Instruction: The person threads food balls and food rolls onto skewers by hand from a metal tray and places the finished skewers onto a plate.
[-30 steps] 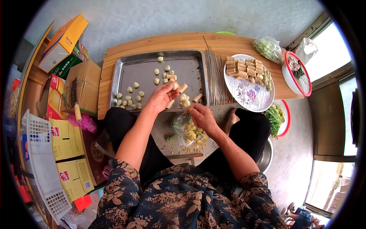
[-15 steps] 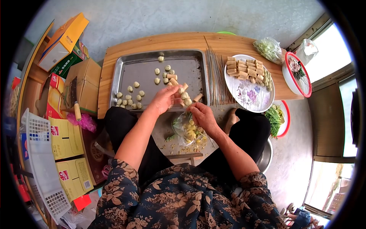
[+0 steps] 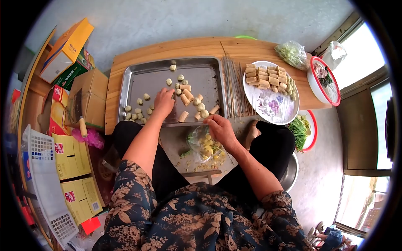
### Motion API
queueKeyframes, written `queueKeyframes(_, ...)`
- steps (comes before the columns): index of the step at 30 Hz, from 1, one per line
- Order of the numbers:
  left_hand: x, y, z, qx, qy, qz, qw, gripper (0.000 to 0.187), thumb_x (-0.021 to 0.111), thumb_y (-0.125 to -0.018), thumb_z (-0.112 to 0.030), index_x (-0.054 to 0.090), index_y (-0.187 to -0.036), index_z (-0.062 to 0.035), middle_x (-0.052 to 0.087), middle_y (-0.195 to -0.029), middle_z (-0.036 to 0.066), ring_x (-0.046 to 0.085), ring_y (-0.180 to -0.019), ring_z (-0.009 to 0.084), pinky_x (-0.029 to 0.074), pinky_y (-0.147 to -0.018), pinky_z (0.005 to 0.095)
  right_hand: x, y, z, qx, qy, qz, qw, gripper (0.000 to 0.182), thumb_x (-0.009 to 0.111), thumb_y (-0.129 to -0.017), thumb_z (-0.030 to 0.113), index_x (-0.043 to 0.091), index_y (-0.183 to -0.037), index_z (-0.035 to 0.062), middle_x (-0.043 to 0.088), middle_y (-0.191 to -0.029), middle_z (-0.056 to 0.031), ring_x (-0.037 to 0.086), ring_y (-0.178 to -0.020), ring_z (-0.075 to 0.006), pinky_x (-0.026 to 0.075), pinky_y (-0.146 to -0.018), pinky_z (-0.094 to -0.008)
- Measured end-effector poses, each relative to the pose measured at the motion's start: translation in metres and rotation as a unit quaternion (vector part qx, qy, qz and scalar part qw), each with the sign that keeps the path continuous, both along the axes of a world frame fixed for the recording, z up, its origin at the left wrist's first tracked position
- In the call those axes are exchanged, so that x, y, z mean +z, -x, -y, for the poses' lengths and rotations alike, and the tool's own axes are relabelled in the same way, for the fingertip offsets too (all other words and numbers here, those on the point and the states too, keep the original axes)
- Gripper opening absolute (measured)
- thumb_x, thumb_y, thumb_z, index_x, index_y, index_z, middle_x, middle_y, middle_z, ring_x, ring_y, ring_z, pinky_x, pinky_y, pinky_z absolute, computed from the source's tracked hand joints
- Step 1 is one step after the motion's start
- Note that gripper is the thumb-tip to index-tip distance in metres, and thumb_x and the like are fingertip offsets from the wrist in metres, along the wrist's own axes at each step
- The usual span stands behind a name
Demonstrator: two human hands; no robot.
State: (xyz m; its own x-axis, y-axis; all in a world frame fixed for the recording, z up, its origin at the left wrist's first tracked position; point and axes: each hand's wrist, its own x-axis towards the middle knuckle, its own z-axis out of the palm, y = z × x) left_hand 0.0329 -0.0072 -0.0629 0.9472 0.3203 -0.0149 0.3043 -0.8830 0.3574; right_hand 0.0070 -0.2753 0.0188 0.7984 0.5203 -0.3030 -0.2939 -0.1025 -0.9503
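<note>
My right hand (image 3: 221,129) pinches the lower end of a skewer that carries pale, green-flecked balls (image 3: 204,113); the stick itself hardly shows. Over the middle of a metal tray (image 3: 144,75), my left hand (image 3: 164,102) reaches down with its fingers bent together. Its fingertips cover a spot among the loose balls, so what they hold is hidden. Several balls (image 3: 180,77) lie just beyond that hand, and more balls (image 3: 137,111) sit at the tray's near left. Tan rolled pieces (image 3: 184,99) are scattered between the two hands.
Thin sticks (image 3: 236,85) lie right of the tray. Beside them, a floral plate (image 3: 268,104) bears stacked rolls and skewered balls. A red-rimmed bowl (image 3: 312,79) stands at the table's right end. Boxes (image 3: 90,94) and a knife (image 3: 82,125) are at left; a plastic bag (image 3: 201,146) hangs below the tray.
My left hand has left the skewer and moved left and up over the loose balls. The right hand still grips the skewer near the tray's front edge. The view has shifted slightly.
</note>
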Motion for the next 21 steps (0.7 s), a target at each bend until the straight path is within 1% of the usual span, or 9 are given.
queueKeyframes(3,0.007,0.003,0.007,-0.034,-0.007,-0.018,0.999,0.04,0.064,-0.078,-0.007,0.06,-0.118,-0.0155,0.051,-0.122,0.011,0.053,-0.105,0.0324,0.047,-0.089,0.0403,-0.001,0.0,0.0,0.002,-0.005,0.0,1.0,0.018,0.049,-0.094,0.013,0.059,-0.088,-0.0014,0.044,-0.053,0.0019,0.039,-0.043,-0.0051,0.029,-0.041,-0.0222)
queueKeyframes(6,0.007,0.002,0.019,-0.002,0.029,0.001,1.0,0.03,0.063,-0.081,-0.007,0.061,-0.111,-0.0087,0.058,-0.113,0.01,0.059,-0.096,0.0263,0.05,-0.082,0.0374,0.004,0.001,0.0,0.001,-0.011,-0.012,1.0,0.018,0.049,-0.094,0.013,0.058,-0.088,-0.0013,0.044,-0.053,0.0023,0.038,-0.043,-0.0049,0.029,-0.041,-0.0222)
queueKeyframes(7,0.006,-0.002,0.022,0.071,0.293,0.017,0.953,0.025,0.062,-0.083,-0.008,0.061,-0.108,-0.0065,0.061,-0.107,0.009,0.06,-0.093,0.0227,0.051,-0.08,0.0352,0.004,0.002,0.001,-0.001,-0.012,-0.013,1.0,0.018,0.049,-0.094,0.013,0.058,-0.088,-0.0013,0.044,-0.053,0.0023,0.038,-0.043,-0.0049,0.029,-0.041,-0.0222)
queueKeyframes(8,0.006,-0.004,0.024,0.14,0.533,0.031,0.834,0.02,0.061,-0.085,-0.008,0.061,-0.105,-0.0043,0.063,-0.102,0.008,0.062,-0.089,0.0191,0.051,-0.077,0.033,0.004,0.003,0.001,0.001,-0.012,-0.006,1.0,0.018,0.049,-0.094,0.013,0.058,-0.088,-0.0013,0.044,-0.053,0.0024,0.038,-0.043,-0.0048,0.029,-0.041,-0.0222)
queueKeyframes(9,0.003,-0.002,0.023,0.129,0.658,0.044,0.74,0.017,0.06,-0.089,-0.013,0.061,-0.103,-0.0027,0.064,-0.096,0.007,0.062,-0.087,0.0151,0.052,-0.076,0.03,0.005,0.004,0.001,0.004,-0.012,0.002,1.0,0.018,0.049,-0.094,0.013,0.058,-0.088,-0.0013,0.044,-0.054,0.0026,0.038,-0.043,-0.0047,0.029,-0.041,-0.0221)
queueKeyframes(10,0.01,0.002,0.026,0.129,0.657,0.044,0.742,0.017,0.06,-0.089,-0.013,0.061,-0.103,-0.0027,0.064,-0.096,0.007,0.062,-0.087,0.0151,0.052,-0.076,0.03,0.007,0.004,0.002,0.004,-0.014,0.002,1.0,0.018,0.049,-0.094,0.013,0.058,-0.088,-0.0013,0.044,-0.054,0.0026,0.038,-0.043,-0.0047,0.029,-0.041,-0.0221)
queueKeyframes(12,0.024,0.011,0.031,0.089,0.802,0.064,0.587,0.022,0.061,-0.09,-0.018,0.061,-0.105,-0.0029,0.064,-0.097,0.008,0.062,-0.087,0.0178,0.052,-0.077,0.0315,0.011,0.006,0.002,0.014,-0.013,-0.012,1.0,0.018,0.05,-0.094,0.013,0.059,-0.088,-0.0012,0.044,-0.054,0.0027,0.038,-0.043,-0.0044,0.029,-0.041,-0.0222)
queueKeyframes(13,0.026,0.012,0.032,0.075,0.808,0.064,0.581,0.027,0.06,-0.091,-0.024,0.059,-0.105,-0.0015,0.063,-0.098,0.009,0.062,-0.088,0.0189,0.052,-0.079,0.0323,0.012,0.007,0.002,0.015,-0.014,-0.011,1.0,0.018,0.05,-0.094,0.013,0.059,-0.088,-0.0012,0.044,-0.054,0.0027,0.038,-0.043,-0.0044,0.029,-0.041,-0.0222)
queueKeyframes(21,0.033,0.017,0.033,0.076,0.83,0.069,0.548,0.03,0.057,-0.093,-0.028,0.058,-0.106,-0.0007,0.062,-0.096,0.009,0.061,-0.089,0.0196,0.051,-0.082,0.0333,0.012,0.011,0.008,0.025,-0.005,0.003,1.0,0.018,0.049,-0.094,0.014,0.059,-0.089,-0.0005,0.044,-0.053,0.0031,0.038,-0.043,-0.0044,0.03,-0.041,-0.0218)
